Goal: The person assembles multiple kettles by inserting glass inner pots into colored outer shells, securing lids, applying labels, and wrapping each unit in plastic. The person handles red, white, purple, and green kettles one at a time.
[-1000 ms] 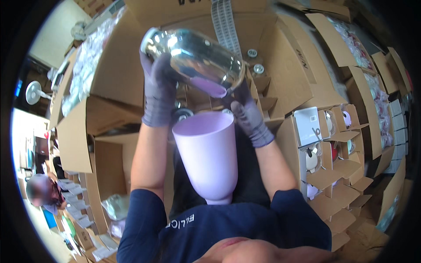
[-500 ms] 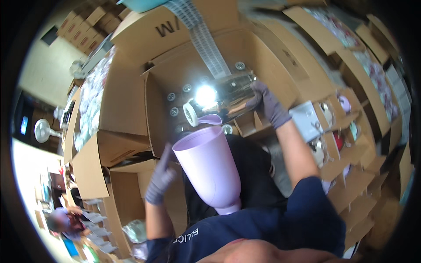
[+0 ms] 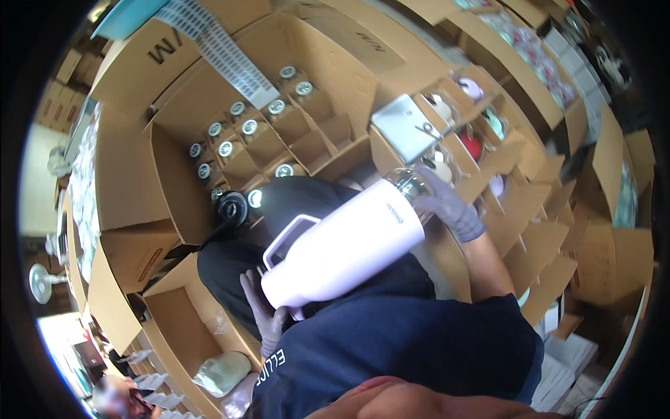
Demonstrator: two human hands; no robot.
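A lavender tumbler (image 3: 349,241) with a loop handle (image 3: 289,234) lies tilted across my lap, its wide end up to the right and its narrow base to the lower left. My gloved left hand (image 3: 265,314) cups the narrow base between fingers and thumb. At the wide end, my gloved right hand (image 3: 447,199) has its fingers round a shiny metal cylinder (image 3: 405,183). The tumbler hides most of that cylinder, so I cannot tell how far it sits inside.
Ahead stands a divided cardboard carton (image 3: 167,157) with several round-topped pieces in its cells. A label strip (image 3: 216,56) hangs into it. Right of it are a pale flat box (image 3: 405,126) with scissors (image 3: 427,130) and a carton of coloured lids (image 3: 471,143). A person (image 3: 115,398) is far left.
My right hand has brought the shiny metal cylinder down to the tumbler's wide end. The tumbler has tipped over to the right, and my left hand has moved to its base. My view has shifted.
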